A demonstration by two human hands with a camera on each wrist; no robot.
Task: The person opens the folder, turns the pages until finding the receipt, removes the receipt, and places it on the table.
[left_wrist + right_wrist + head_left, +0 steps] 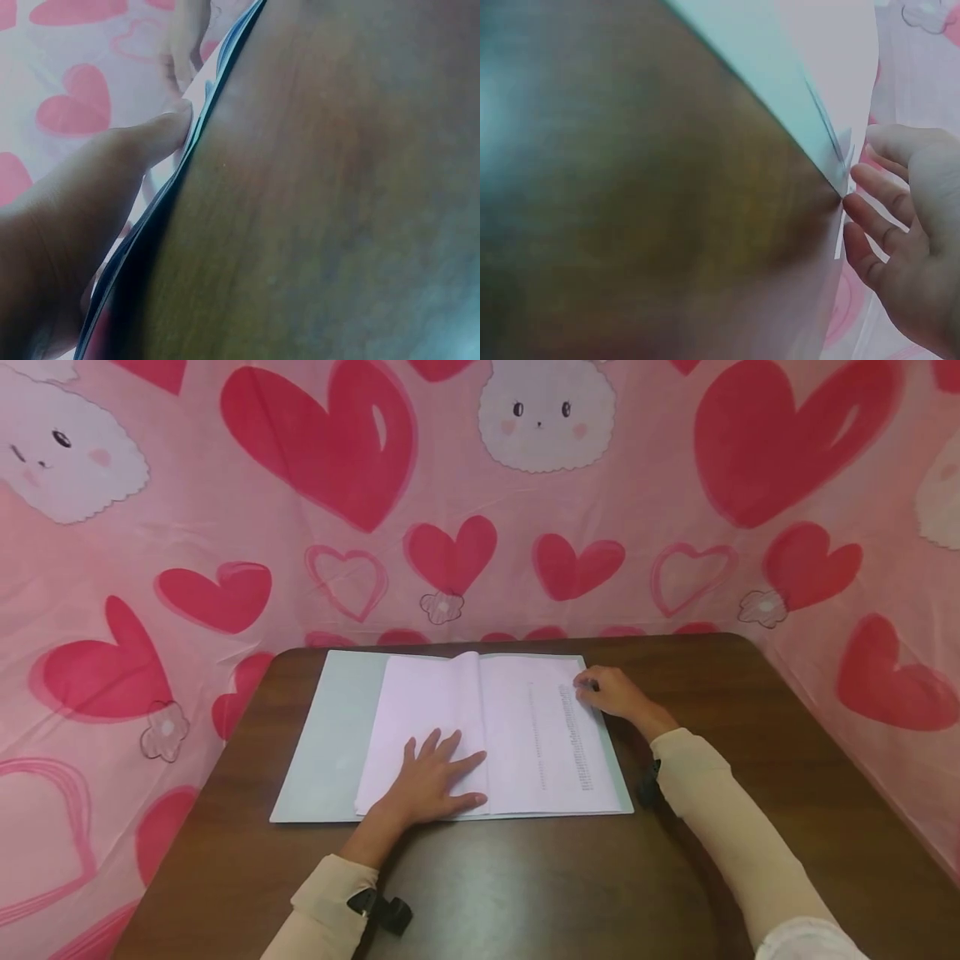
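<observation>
A folder with a pale green cover (330,735) lies spread on the table, holding white sheets. My left hand (431,781) rests on the left-hand page (420,693) with its fingers spread, thumb and index reaching to the fold. In the left wrist view the thumb (154,139) lies at the sheets' near edge. At the far right edge of the printed right-hand page (517,727) is my right hand (615,692). Its fingers (877,221) are loosely bent beside the folder's corner in the right wrist view; no pinch on a sheet is plain there.
The folder lies on a dark brown wooden table (480,885). A pink cloth (510,493) with red hearts and white animal faces hangs behind and at both sides. Black straps with small devices (393,914) sit at the wrists.
</observation>
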